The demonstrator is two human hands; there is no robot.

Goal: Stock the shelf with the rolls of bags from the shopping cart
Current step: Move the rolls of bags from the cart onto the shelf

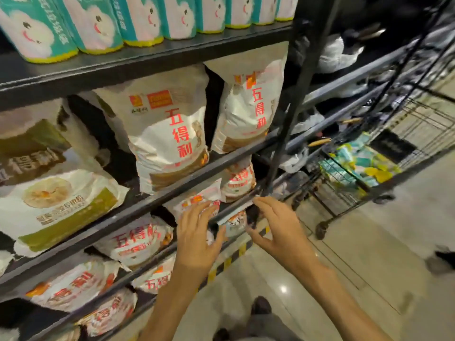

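Teal-and-white rolls of bags with a smiling cloud print stand in a row on the top shelf. More teal and yellow packs lie in the wire shopping cart to the right. My left hand and my right hand are both held out in front of the lower shelves, fingers spread and relaxed, holding nothing. The left hand's fingertips overlap a small flour bag; contact cannot be told.
White flour bags with red lettering fill the middle and lower shelves. A black upright post ends the shelf unit. A yellow-black strip runs along the floor at the shelf base. Tiled floor lies on the right.
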